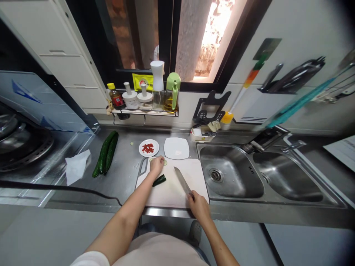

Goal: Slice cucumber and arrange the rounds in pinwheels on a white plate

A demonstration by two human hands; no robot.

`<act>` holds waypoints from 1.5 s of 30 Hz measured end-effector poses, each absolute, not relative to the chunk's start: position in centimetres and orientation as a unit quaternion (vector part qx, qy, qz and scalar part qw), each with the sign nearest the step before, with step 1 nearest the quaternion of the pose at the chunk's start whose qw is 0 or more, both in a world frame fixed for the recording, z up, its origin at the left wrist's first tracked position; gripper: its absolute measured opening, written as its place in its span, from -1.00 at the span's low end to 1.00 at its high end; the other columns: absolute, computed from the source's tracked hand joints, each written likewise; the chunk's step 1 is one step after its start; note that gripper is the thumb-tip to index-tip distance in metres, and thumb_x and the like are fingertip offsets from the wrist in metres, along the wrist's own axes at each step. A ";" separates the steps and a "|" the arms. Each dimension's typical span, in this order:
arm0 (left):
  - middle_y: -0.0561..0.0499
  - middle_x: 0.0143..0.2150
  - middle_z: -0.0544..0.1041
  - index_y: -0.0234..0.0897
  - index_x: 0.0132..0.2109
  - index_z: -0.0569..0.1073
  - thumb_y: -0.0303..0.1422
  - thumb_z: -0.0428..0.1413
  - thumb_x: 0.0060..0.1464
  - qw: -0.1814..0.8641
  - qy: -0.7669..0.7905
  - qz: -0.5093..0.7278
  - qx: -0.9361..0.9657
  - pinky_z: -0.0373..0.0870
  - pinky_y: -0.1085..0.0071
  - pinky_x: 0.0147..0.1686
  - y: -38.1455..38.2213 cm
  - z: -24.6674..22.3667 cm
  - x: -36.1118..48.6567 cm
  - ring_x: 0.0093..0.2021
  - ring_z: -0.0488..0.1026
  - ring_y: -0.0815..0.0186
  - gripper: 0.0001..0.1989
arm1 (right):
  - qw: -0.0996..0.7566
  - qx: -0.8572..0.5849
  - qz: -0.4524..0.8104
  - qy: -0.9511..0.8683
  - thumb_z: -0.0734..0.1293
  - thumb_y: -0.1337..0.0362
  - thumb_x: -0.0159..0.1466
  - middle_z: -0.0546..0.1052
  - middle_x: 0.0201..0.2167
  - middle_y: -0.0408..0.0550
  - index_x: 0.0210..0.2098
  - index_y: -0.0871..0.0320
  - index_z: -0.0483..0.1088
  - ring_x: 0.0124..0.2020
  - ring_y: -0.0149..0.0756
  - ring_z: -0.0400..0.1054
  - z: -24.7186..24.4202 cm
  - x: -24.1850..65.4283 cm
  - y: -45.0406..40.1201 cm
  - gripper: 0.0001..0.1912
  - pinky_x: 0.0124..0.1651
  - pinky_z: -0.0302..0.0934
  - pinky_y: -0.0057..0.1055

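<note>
My right hand (199, 207) is wrapped round the handle of a kitchen knife (181, 181), whose blade lies over the white cutting board (174, 197) and points up and left. My left hand (157, 165) is at the board's far left part, fingers drawn together and pointing down; what they may hold is hidden. Thin pale cucumber slices lie close to it, one slice (165, 162) just right of the fingertips. A cut piece of cucumber (159, 180) rests on the board beside my left wrist, partly covered by the forearm.
Behind the board stand a white plate of chopped red pieces (148, 148) and a white square plate (176, 148). Whole cucumbers (107, 153) and a white cloth (77, 167) lie left. A double sink (235, 173) is right. Bottles stand on a rack (144, 112) by the window.
</note>
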State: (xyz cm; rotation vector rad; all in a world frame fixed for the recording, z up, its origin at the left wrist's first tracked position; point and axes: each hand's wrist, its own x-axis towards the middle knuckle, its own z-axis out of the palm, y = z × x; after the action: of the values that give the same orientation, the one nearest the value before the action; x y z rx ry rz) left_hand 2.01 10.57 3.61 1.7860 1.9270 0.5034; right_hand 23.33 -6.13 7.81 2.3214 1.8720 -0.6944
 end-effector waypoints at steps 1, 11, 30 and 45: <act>-0.02 -0.27 0.56 -0.19 -0.16 0.52 -0.47 0.02 0.05 0.223 0.699 0.173 0.657 0.21 0.41 -0.22 10.7 3.6 2.1 -0.22 0.43 0.26 -0.76 | 0.039 0.757 -0.229 0.610 0.10 0.17 0.33 0.57 -0.25 -0.02 -0.12 0.07 0.41 -0.24 -0.28 0.43 7.8 23.3 -6.1 -0.69 -0.34 0.02 -0.48; -0.07 -0.15 0.50 -0.18 -0.16 0.54 -0.30 0.01 0.15 0.156 0.669 0.132 0.715 0.17 0.33 -0.07 10.1 3.8 1.6 -0.05 0.32 0.18 -0.77 | 0.030 0.756 -0.237 0.610 0.09 0.16 0.33 0.57 -0.25 -0.03 -0.14 0.07 0.41 -0.23 -0.27 0.43 7.1 23.4 -6.0 -0.69 -0.36 0.01 -0.47; -0.08 -0.18 0.52 -0.16 -0.21 0.57 -0.34 0.05 0.13 0.171 0.632 0.176 0.735 0.18 0.28 -0.03 9.8 3.3 1.0 -0.08 0.36 0.18 -0.80 | 0.030 0.755 -0.243 0.609 0.10 0.18 0.33 0.56 -0.28 -0.05 -0.17 0.08 0.41 -0.24 -0.28 0.43 7.8 23.2 -5.4 -0.71 -0.37 -0.01 -0.48; -0.06 -0.19 0.53 -0.24 -0.15 0.51 -0.28 0.01 0.14 0.234 0.656 0.399 0.596 0.37 0.33 -0.11 2.1 2.0 -0.2 -0.18 0.44 0.27 -0.77 | 0.023 0.738 -0.247 0.628 0.08 0.18 0.35 0.56 -0.30 -0.05 -0.17 0.10 0.39 -0.24 -0.30 0.42 7.5 22.4 -5.0 -0.71 -0.38 -0.04 -0.47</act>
State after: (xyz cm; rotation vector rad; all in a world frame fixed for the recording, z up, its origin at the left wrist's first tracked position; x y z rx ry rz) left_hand -0.20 2.11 2.03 1.6357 1.8021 1.0967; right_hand 22.45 -5.00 7.52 2.2834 1.9443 -0.7652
